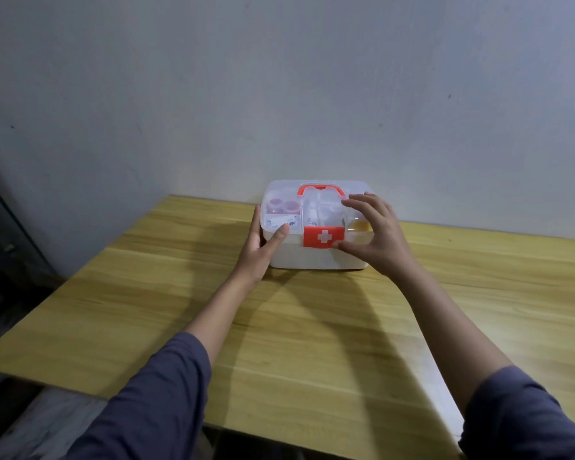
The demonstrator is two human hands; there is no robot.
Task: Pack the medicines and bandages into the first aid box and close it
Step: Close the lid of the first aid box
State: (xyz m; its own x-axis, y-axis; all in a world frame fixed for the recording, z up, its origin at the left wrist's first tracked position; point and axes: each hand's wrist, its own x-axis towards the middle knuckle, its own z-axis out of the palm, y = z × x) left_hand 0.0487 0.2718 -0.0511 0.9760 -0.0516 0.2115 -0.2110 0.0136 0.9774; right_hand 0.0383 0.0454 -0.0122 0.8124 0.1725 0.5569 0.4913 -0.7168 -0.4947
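Observation:
A white first aid box with a clear lid stands at the far side of the wooden table. Its lid is down, with a red handle on top and a red latch bearing a white cross at the front. Through the lid I see small purple-capped jars, white packets and an amber item. My left hand grips the box's left front corner, thumb on the lid rim. My right hand rests over the lid's right part, thumb touching the latch's lower right edge.
The wooden table runs up to a pale wall right behind the box. Its left edge drops to a dark floor area. Both my forearms in dark blue sleeves stretch across the tabletop.

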